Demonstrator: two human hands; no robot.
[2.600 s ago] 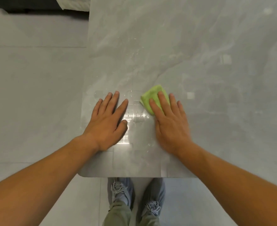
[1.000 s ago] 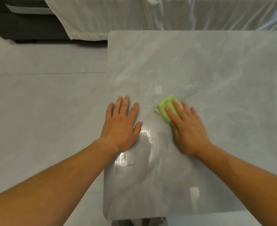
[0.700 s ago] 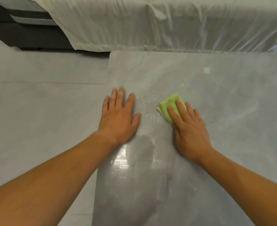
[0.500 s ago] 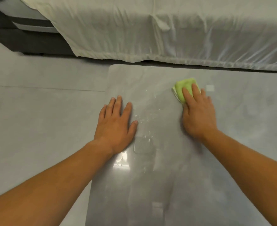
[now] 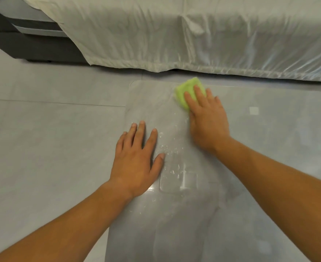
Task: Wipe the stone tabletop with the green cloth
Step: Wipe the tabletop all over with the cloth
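The cloth (image 5: 186, 91) lies under the right hand's (image 5: 207, 120) fingers (image 5: 198, 93), at the tabletop's (image 5: 269, 148) far edge. The left hand (image 5: 137, 157) rests flat, nearer and left of them.

The right hand (image 5: 207, 120) has pushed the green cloth (image 5: 188, 93) well ahead of the left hand (image 5: 137, 159), up to the worktop's (image 5: 269, 148) far edge. Earlier both hands lay side by side. A wet, beaded streak (image 5: 173, 159) now shows between them.
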